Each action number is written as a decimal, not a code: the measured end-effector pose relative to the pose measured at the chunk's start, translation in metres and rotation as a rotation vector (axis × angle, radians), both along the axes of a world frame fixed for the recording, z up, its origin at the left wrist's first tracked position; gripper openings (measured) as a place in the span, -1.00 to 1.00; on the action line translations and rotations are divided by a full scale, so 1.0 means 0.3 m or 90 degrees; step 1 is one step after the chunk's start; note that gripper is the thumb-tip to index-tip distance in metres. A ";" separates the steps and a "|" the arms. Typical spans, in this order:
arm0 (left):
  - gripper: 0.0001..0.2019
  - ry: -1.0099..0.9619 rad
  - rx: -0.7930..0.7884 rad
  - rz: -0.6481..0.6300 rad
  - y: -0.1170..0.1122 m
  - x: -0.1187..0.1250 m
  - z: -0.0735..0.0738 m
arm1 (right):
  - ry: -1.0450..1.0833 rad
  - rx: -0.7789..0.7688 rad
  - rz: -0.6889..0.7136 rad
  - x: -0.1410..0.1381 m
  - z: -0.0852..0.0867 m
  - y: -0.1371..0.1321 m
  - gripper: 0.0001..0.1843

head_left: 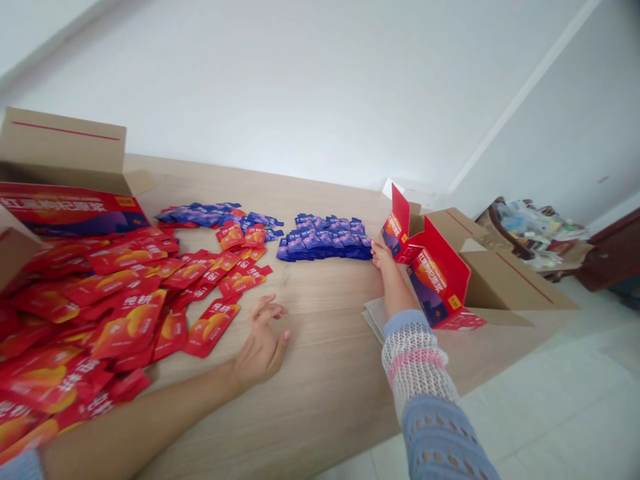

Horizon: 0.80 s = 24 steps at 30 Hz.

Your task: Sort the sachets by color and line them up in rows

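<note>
My left hand (263, 341) is over the wooden table with its fingers loosely curled and apart, holding nothing. Just left of it lies a red sachet (213, 327), at the edge of a spread heap of red sachets (127, 320). My right hand (383, 255) reaches to the right end of stacked rows of blue-purple sachets (325, 240). Its fingers are bent together at that end; what they hold, if anything, is hidden. Right beside this hand stands an open red printed box (435, 280) with its flaps up.
A large open carton (70, 207) stands at the left behind the heap. More blue sachets (200, 213) lie loose near the wall. An open brown carton (505, 280) adjoins the red box. Farther right, a cluttered stand (535, 233) is beyond the table.
</note>
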<state>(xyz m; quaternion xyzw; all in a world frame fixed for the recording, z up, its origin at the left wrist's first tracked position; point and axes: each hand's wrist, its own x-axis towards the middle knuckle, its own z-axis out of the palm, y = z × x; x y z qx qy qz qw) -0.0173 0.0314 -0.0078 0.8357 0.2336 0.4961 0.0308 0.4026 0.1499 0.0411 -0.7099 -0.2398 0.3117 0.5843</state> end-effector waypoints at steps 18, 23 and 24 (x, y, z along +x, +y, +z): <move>-0.64 0.062 -0.012 0.075 0.026 -0.011 -0.022 | -0.085 -0.094 0.000 0.028 0.129 -0.052 -0.65; -0.58 0.074 -0.067 0.067 0.037 0.002 -0.027 | -0.161 -0.045 0.006 -0.042 0.181 -0.068 -0.61; -0.58 0.093 -0.098 0.063 0.040 0.007 -0.028 | -0.179 -0.033 0.015 -0.072 0.187 -0.072 -0.57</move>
